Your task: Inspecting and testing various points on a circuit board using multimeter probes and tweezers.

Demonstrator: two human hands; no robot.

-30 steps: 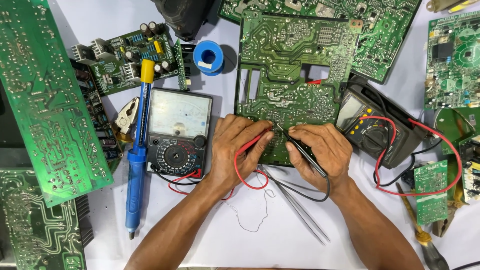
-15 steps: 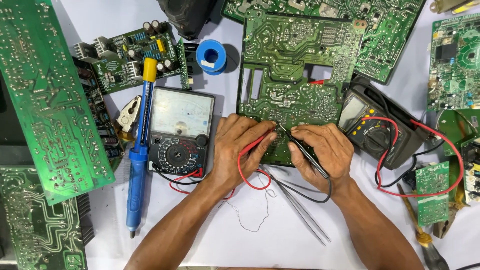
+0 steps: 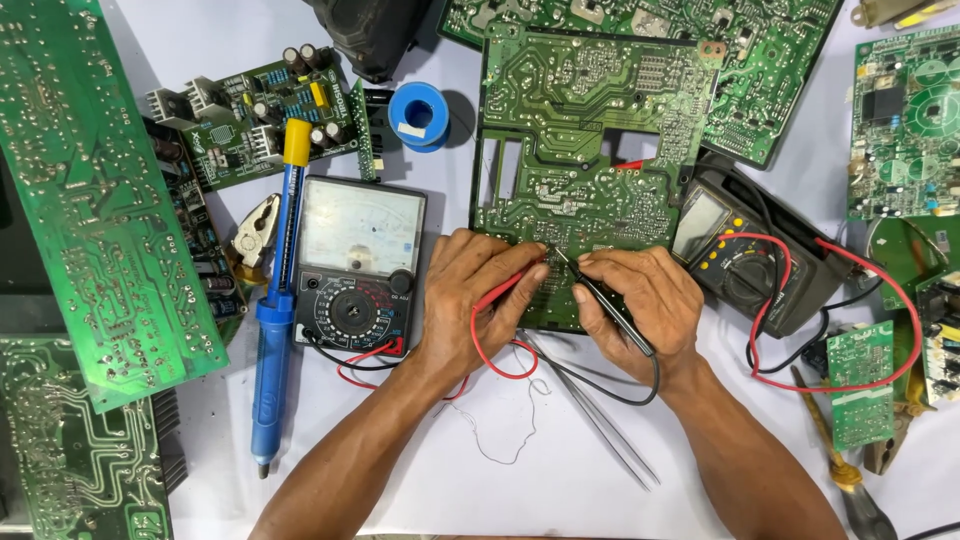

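**Probes on the green circuit board, mid-frame**

Probes meet at the lower edge of the large green circuit board (image 3: 590,150), just below the centre of the frame. The left hand (image 3: 480,300) is pinched around the red probe (image 3: 515,283), its fingertips pressing down on the board's solder side. The right hand (image 3: 640,305) grips the black probe (image 3: 605,300) like a pen, its tip angled up and left so that it lands just beside the red one (the two tips look nearly touching, though I cannot tell whether they do).

A red lead (image 3: 490,355) loops down from the left hand, and a black lead (image 3: 610,385) curves under the right wrist. A pair of metal tweezers (image 3: 600,425) lies on the white table (image 3: 500,490) between the forearms, pointing toward the lower right, with a thin stray wire (image 3: 500,440) just left of it.

Left of the hands sits an analog multimeter (image 3: 358,265) with a pale dial face, and beside that a blue desoldering pump (image 3: 272,330) with a yellow top stands lengthwise. Right of the hands is a dark digital multimeter (image 3: 745,260) with red leads looping around it. A roll of blue tape (image 3: 418,115) rests in the upper middle, and more green boards crowd the left and right edges of the frame.
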